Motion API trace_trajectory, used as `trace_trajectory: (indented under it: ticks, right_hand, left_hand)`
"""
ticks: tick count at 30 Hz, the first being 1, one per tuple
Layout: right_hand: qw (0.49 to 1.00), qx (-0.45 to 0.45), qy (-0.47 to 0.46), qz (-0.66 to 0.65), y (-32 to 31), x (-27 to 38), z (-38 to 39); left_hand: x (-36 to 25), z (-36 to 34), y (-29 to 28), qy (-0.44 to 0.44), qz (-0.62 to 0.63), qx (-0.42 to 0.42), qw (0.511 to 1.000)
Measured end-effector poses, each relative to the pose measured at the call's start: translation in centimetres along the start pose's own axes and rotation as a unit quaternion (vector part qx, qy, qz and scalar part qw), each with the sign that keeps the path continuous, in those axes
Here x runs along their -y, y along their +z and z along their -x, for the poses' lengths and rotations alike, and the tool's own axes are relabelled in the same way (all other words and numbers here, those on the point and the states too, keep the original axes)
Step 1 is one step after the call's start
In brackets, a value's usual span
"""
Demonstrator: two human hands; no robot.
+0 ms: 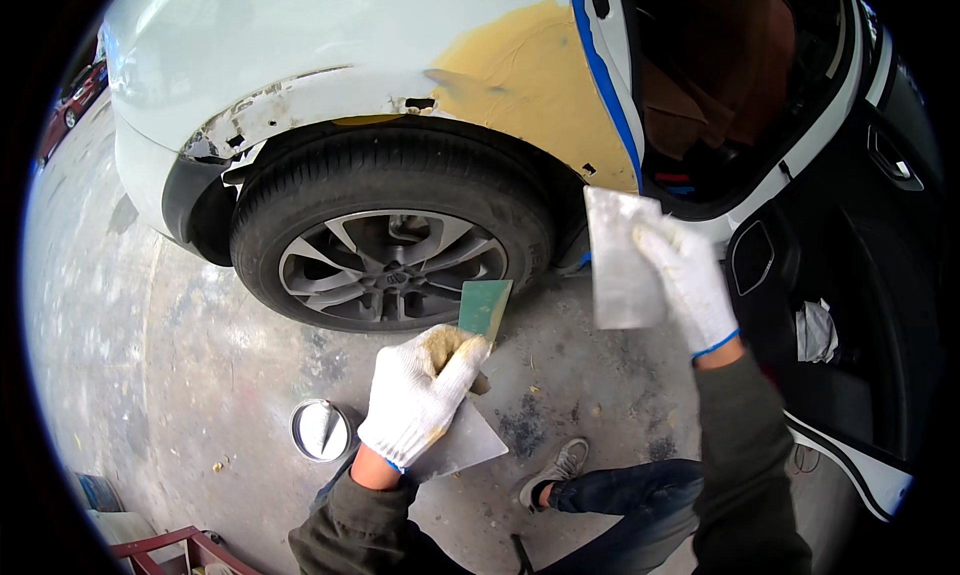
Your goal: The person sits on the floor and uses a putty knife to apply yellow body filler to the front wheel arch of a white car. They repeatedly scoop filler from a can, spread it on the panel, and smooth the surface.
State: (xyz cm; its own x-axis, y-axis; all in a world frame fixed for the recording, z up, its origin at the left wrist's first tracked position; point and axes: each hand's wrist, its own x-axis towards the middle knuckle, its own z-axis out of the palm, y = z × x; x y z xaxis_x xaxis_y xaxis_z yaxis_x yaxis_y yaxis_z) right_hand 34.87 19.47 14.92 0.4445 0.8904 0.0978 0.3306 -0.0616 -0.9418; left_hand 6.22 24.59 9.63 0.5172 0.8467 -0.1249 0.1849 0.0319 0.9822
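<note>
**Inspector:** Head view showed what at the fender?

**Technician:** A yellow filler patch (535, 85) lay spread on the white fender (330, 45) above the wheel (390, 240), bordered by a strip of blue tape (605, 85) at the door edge. Both hands wore white work gloves.

**Inspector:** State of each grip?

**Technician:** The left hand (420, 395) was closed on two items: a green spreader (485, 307) pinched between thumb and fingers, pointing up, and a grey mixing board (465, 445) held underneath. The right hand (690, 280) gripped a flat metal spreader (620, 260) by its edge, held upright just beside the patch and apart from it.

**Inspector:** Anything else within reach?

**Technician:** An open round tin (320, 430) stood on the concrete floor (160, 355), near the left hand.

**Inspector:** Which step was in hand?

**Technician:** Judged from the layout, the filler coat was applied and the tools were lifted clear, between passes.

**Inspector:** Requirement for the next move?

**Technician:** Probably a flat, evenly pressed blade stroke across the patch, feathering the edges without crossing the tape.
</note>
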Motion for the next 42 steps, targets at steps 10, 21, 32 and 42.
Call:
trace_trajectory:
  ticks: [10, 21, 32, 42]
  right_hand:
    - [0.897, -0.012, 0.152, -0.415, 6.5, -12.1, -0.6]
    - [0.980, 0.020, 0.030, -0.196, 7.6, -12.3, -5.4]
    - [0.948, -0.024, 0.074, -0.308, 8.2, -10.2, -2.5]
    - [0.975, 0.068, -0.047, 0.207, 11.1, -9.7, 8.1]
  left_hand:
    - [0.7, -0.1, 0.3, -0.021, 0.021, 0.001, 1.000]
    - [0.4, 0.0, 0.8, -0.030, -0.009, 0.012, 0.999]
    - [0.9, -0.2, 0.7, -0.014, -0.014, 0.024, 1.000]
    - [2.0, -0.3, 2.1, -0.016, -0.059, 0.096, 0.993]
